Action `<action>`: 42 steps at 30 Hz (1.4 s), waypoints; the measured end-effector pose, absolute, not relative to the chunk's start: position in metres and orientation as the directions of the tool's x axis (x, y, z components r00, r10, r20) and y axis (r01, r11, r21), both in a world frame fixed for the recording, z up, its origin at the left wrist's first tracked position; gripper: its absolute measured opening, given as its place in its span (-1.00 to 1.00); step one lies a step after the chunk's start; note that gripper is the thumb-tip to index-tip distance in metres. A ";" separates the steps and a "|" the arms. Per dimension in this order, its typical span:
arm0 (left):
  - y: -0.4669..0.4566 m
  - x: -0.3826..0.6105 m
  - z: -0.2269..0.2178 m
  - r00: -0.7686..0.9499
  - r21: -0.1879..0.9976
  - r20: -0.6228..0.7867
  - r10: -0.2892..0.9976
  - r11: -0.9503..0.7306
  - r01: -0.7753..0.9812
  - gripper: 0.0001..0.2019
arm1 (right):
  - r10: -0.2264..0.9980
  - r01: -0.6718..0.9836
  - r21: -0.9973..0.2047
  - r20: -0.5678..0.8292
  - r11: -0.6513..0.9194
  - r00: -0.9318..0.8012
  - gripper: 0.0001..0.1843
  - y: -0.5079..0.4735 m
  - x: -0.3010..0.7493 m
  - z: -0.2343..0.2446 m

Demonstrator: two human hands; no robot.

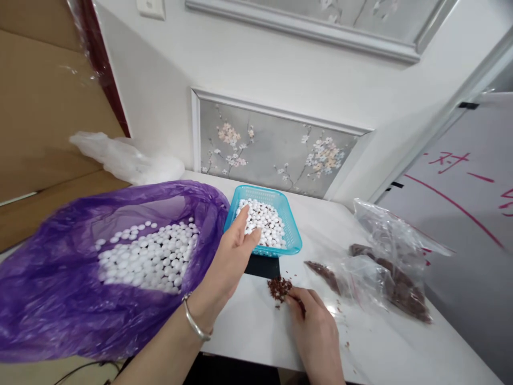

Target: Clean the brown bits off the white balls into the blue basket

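My left hand (pixel 232 251) is over the near left side of a turquoise plastic basket (pixel 294 243), its fingers stretched out and the thumb apart. Small white balls (pixel 266 222) fill much of the basket, with a few dark bits among them. On the white table, my right hand (pixel 315 326) is closed at the edge of a small pile of reddish-brown bits (pixel 279 287). Some dark bits show between its fingertips, partly hidden by the fingers. To the left, an open purple plastic bag (pixel 60 251) holds many more white balls (pixel 148 256).
Clear zip bags (pixel 404 283) with brown contents lie on the right of the table. A flat black object (pixel 262 266) sits under the basket's near edge. Crumpled clear plastic (pixel 128 160) and cardboard (pixel 48 107) stand at left, a whiteboard (pixel 468 214) at right.
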State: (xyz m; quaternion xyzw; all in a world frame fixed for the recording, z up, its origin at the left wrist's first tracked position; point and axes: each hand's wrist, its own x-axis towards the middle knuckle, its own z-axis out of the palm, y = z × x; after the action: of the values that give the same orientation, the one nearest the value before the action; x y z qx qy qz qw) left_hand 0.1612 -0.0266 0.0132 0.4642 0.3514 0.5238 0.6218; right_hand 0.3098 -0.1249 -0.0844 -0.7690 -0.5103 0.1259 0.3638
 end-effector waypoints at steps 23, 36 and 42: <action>0.003 0.004 -0.008 0.212 0.285 0.206 0.955 -0.266 0.921 -0.73 | 0.771 0.688 -0.716 0.373 -0.115 0.516 -0.74 -0.133 0.311 -0.097; -0.054 0.047 0.000 0.094 0.997 -0.002 0.996 -0.005 0.077 -0.87 | 0.844 0.162 -0.981 0.178 0.110 0.505 -0.91 -0.136 0.269 -0.052; -0.086 0.088 -0.010 0.421 0.696 -0.355 0.835 0.537 -0.478 -0.89 | 0.936 -0.188 -0.968 0.097 0.169 0.339 -0.93 -0.143 0.243 -0.031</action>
State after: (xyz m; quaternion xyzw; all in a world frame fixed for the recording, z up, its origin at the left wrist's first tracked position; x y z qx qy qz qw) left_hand 0.0877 -0.0863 -0.0096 0.2549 0.3503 0.4084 0.8035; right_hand 0.2432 -0.1429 -0.0313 -0.4842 -0.3859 0.4258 0.6598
